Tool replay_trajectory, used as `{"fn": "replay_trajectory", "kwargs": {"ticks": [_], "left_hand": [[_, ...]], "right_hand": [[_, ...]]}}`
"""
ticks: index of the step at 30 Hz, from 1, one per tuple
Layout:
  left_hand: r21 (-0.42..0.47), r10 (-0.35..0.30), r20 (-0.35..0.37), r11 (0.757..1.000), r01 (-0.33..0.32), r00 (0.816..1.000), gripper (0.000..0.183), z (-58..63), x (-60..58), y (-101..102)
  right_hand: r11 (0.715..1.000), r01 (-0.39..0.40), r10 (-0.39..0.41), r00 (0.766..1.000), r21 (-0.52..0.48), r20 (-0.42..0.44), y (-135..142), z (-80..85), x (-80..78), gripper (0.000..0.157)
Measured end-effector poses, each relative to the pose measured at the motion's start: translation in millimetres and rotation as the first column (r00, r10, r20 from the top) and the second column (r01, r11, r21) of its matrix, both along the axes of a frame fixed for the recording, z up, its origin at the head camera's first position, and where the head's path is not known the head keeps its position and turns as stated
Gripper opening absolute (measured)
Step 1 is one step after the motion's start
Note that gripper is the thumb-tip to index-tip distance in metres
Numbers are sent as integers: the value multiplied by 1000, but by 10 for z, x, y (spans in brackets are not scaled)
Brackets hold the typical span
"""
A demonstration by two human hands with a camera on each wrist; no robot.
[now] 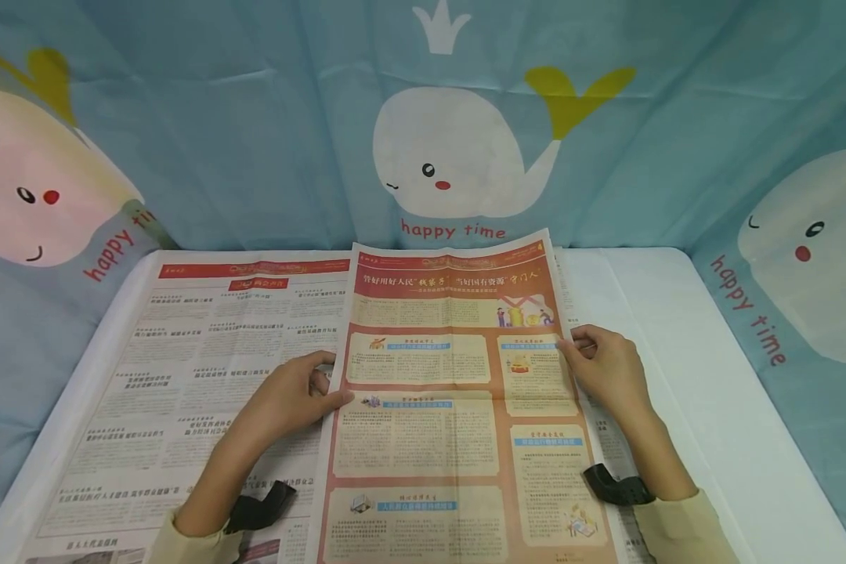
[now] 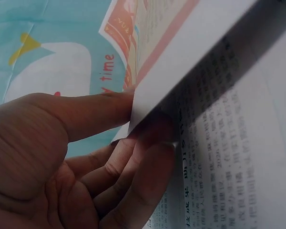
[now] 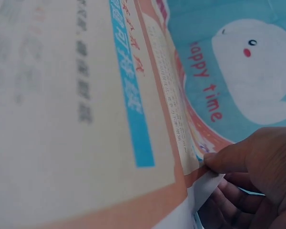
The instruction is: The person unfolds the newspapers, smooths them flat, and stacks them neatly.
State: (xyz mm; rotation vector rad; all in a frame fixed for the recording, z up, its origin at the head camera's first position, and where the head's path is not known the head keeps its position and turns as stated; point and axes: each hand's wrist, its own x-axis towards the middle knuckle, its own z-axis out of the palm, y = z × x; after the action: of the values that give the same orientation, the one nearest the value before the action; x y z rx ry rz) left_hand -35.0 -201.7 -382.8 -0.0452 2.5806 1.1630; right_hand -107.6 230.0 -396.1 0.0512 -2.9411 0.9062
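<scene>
1. Closest in, the bare left hand (image 2: 86, 157) pinches the left edge of a red-and-cream printed newspaper sheet (image 1: 458, 376), thumb above, fingers beneath.
2. The bare right hand (image 1: 612, 372) pinches the right edge; gripping opposite sides probably steadies this thin, central sheet.
3. White newsprint with a red banner (image 1: 176, 376) lies to the left on a white tabletop (image 1: 712, 352).
4. Pale-blue whale-printed cloth (image 1: 268, 157) hangs at the far side.

The head camera looks forward-down; close wrist views share the newspaper (image 1: 465, 398).
</scene>
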Motion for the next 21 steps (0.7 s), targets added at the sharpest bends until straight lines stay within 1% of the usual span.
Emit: {"fn": "replay_trajectory", "kwargs": {"ticks": [3,6,8,12,17,19,21], "left_hand": [[-3,-3,31,1000,4,1000,74,20,20,9],[-13,-22,56,1000,23,998,87,45,44,19],[-20,-26,62,999,27,998,92,54,57,30],[-22,-32,49,999,33,998,96,54,70,49],[-74,-39,20,996,40,999,100,54,78,67],[-85,-32,25,996,34,999,95,61,88,76],[-87,-24,30,996,27,999,85,70,97,84]], "right_hand": [[1000,-5,5,1000,0,5,-8,5,1,36],[1000,-9,9,1000,-5,2,-16,1,2,34],[1000,-7,7,1000,-5,-3,-18,-1,2,32],[1000,-5,5,1000,1,-6,-25,-6,11,28],[1000,-5,5,1000,-2,10,-19,3,14,26],[1000,-8,8,1000,-4,17,-16,14,12,26],[1000,-11,11,1000,-3,22,-11,21,9,25]]}}
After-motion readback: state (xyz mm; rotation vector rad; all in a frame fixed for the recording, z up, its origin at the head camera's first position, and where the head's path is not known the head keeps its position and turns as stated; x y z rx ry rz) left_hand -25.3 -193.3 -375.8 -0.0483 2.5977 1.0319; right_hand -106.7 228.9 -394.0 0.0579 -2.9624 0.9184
